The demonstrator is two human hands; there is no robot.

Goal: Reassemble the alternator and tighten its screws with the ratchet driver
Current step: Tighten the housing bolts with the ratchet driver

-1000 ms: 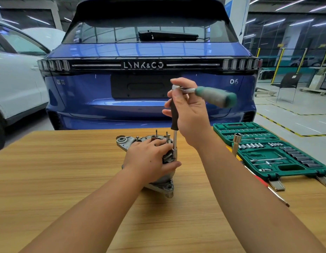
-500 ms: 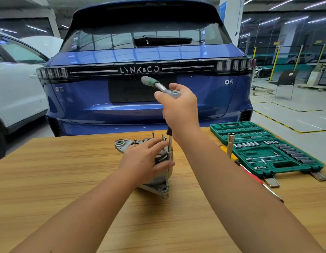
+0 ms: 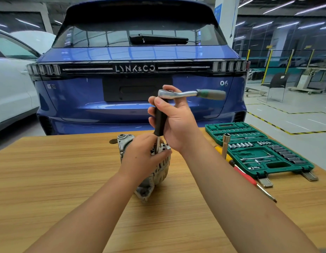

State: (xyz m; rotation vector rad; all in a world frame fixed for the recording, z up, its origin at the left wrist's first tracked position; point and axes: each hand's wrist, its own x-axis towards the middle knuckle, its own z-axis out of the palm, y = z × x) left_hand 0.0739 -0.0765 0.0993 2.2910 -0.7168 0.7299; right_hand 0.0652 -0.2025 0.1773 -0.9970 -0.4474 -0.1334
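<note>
— What is the person wearing?
— Nothing that shows: both forearms run in bare from the lower edge of the frame, sleeveless up to the left hand (image 3: pixel 142 157) and right hand (image 3: pixel 176 121) (no gloves either).
— Fingernails?
— Short, unpainted.

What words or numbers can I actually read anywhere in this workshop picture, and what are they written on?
"LYNK&CO": silver letters across the tail light bar of the blue car.
"06": badge at the right of the car's tailgate.
Small badge at the left of the tailgate: too blurred to read.
Blue sign on the pillar: too small to read.
Green socket case, ratchet driver: no readable text.
</note>
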